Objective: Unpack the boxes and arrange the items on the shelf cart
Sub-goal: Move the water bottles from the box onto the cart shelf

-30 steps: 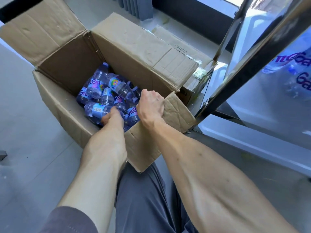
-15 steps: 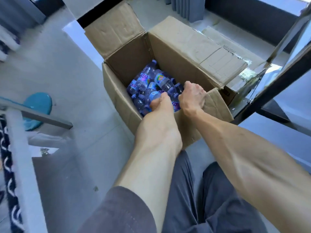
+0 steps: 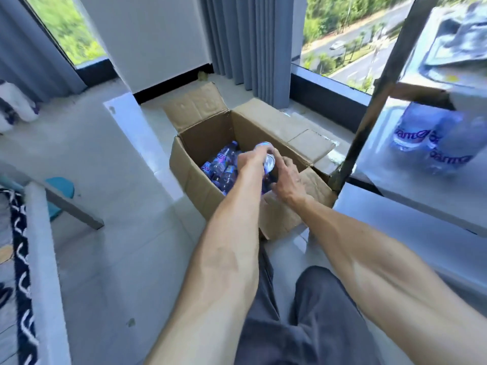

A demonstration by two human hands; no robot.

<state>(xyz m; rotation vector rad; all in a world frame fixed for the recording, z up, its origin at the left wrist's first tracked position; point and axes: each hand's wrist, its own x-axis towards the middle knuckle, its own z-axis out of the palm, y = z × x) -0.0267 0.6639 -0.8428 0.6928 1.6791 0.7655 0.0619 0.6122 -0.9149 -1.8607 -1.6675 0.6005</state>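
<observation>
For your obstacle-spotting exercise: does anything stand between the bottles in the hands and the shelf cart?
Only the cart's metal upright stands partly between the held bottles and the shelf on the right, which already holds bottles; otherwise nothing visible blocks the way.

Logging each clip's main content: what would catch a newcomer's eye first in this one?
Both hands, left hand and right hand, meet in mid-frame over an open cardboard box on the floor, gripping bottles just lifted out. More bottles lie piled inside the box. At right stands the shelf cart, with bottles already on a shelf.
</observation>
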